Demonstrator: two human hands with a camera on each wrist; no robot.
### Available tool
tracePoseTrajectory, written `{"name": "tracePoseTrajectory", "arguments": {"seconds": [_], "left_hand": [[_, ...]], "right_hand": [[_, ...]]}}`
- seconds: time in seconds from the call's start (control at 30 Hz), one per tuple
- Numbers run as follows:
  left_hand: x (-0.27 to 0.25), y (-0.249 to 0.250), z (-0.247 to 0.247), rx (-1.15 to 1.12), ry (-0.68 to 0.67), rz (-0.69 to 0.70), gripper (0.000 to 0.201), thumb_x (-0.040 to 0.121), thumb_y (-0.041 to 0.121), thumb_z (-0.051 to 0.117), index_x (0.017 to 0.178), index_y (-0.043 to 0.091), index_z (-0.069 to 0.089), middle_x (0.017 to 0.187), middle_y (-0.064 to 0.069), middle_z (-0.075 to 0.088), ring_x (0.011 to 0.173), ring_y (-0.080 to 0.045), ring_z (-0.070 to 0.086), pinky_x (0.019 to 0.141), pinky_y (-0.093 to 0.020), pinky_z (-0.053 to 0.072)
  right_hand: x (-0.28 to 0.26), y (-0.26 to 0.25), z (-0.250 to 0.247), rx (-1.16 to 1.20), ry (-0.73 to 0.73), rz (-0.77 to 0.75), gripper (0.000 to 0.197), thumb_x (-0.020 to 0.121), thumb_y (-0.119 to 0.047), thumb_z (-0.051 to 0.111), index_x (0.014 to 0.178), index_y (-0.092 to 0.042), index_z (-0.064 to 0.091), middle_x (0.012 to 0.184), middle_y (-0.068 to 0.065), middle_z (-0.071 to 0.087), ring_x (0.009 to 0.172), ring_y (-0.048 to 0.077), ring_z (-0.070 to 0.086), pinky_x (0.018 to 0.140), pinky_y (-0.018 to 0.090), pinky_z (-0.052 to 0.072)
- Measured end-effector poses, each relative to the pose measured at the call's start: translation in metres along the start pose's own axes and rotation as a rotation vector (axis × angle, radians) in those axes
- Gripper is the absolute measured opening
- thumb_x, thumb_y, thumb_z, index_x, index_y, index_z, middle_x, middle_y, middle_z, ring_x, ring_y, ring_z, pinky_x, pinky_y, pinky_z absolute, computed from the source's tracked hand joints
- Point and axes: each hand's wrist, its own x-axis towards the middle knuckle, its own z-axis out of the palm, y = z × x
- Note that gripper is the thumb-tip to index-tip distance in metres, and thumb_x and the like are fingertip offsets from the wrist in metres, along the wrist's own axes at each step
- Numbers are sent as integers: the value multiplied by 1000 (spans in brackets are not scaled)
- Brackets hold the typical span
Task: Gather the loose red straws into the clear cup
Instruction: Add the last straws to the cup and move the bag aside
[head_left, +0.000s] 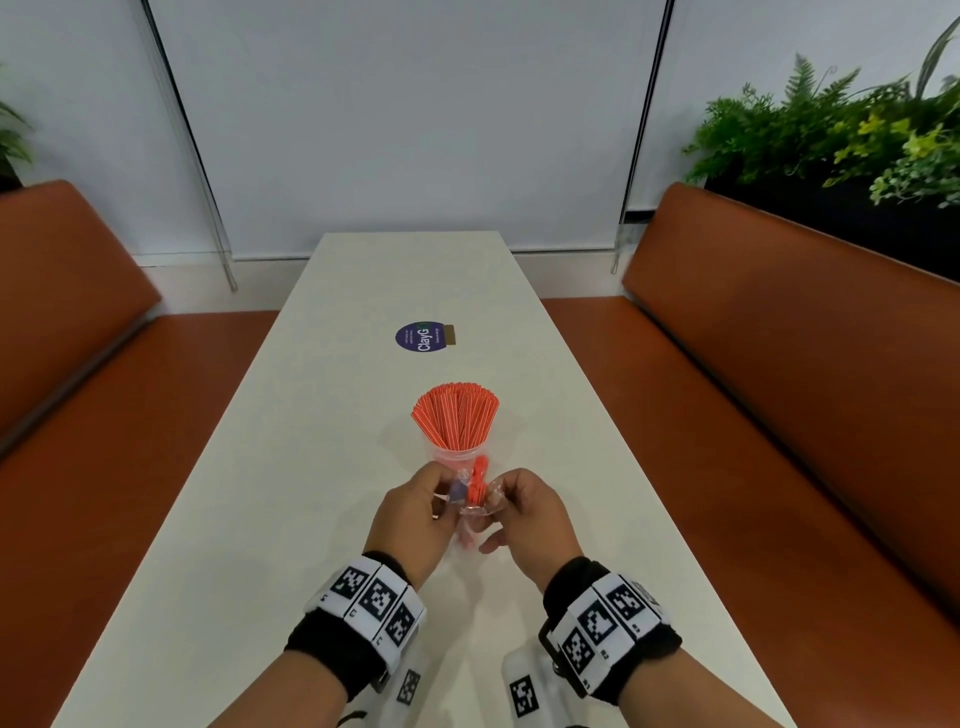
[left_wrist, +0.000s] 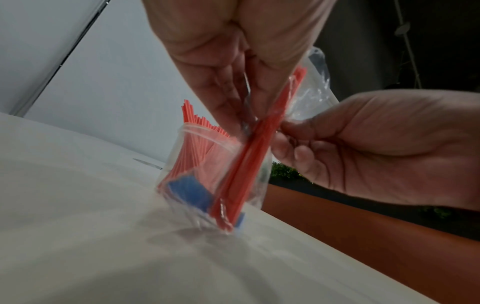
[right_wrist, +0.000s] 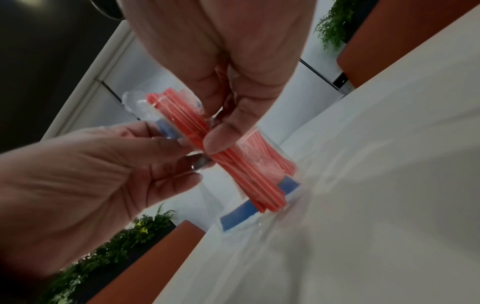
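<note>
Head view: clear cup (head_left: 453, 457) holds red straws (head_left: 457, 415); hands (head_left: 475, 514) pinch straw-filled bag (head_left: 475, 488).

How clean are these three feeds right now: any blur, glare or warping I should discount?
Head view: evenly lit and sharp, but the wide lens bows the table edges and walls. Left wrist view: dim, and the bag and straws are smeared by motion blur. Right wrist view: soft all over, glare on the bag's plastic, the left hand large and blurred up close.

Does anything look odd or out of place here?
Yes: some red straws sit in a clear plastic bag pinched by the left hand and right hand, not in the clear cup.
</note>
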Motion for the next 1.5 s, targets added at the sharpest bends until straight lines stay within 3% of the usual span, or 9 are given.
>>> {"name": "tracePoseTrajectory", "arguments": {"seconds": [0.13,0.3,0.6,0.8,0.97,1.1,1.23,1.4,1.5], "left_hand": [[1,0,-1,-43,-90,12,28,86,4,57,94,30,60,84,9,66,79,-11,65,71,-14,49],[0,0,1,-105,-30,13,29,86,-2,53,100,18,69,81,2,69,78,-18,64,81,-33,56],[-1,0,4,-217,38,-52,37,86,-1,55,69,32,59,73,9,66,70,-12,62,79,-37,57],[0,-6,8,-252,60,-100,29,87,3,54,66,22,53,76,-10,68,77,-38,66,75,-53,56],[-1,-5,10,-256,44,-144,31,85,1,56,63,22,53,71,-2,65,74,-32,65,78,-51,55],[2,-9,14,-217,25,-145,17,82,1,58,67,8,56,75,-15,68,67,-25,59,77,-49,56],[5,-10,19,-105,-3,-135,28,83,3,59,60,14,46,57,-1,54,56,-18,50,60,-30,47],[5,-22,20,-113,-1,-162,31,81,2,58,58,17,45,68,-21,65,65,-33,61,70,-45,54],[4,-28,19,-131,0,-176,30,81,1,58,58,17,47,60,-7,60,59,-21,56,68,-43,54]], "right_hand": [[-5,-1,-4,90,-24,23,23,85,13,42,81,-8,49,77,15,59,59,24,61,48,22,52],[-9,-7,-12,246,-101,32,18,73,-15,50,89,-9,53,73,10,66,67,26,66,63,32,55],[-11,-4,-10,93,-84,-38,18,94,-13,49,76,-13,50,84,13,69,74,22,69,59,29,55],[-9,-2,-8,102,-21,-18,20,97,-6,36,79,-10,42,63,4,66,55,18,66,45,26,51],[-8,-2,-5,70,9,-10,23,94,3,35,83,-18,36,67,8,59,46,16,61,40,25,47],[-9,-1,-7,-103,55,-31,36,89,7,31,81,-29,32,67,8,58,53,21,62,36,22,40],[-6,2,-7,-205,94,-49,35,89,7,30,76,-25,39,75,15,62,53,25,63,34,12,34],[-4,7,-2,-245,117,-26,34,88,5,36,74,-25,46,65,0,61,50,16,64,35,10,35],[-3,9,1,-286,123,-29,32,88,3,38,80,-26,47,66,1,63,66,25,70,43,14,42]]}}
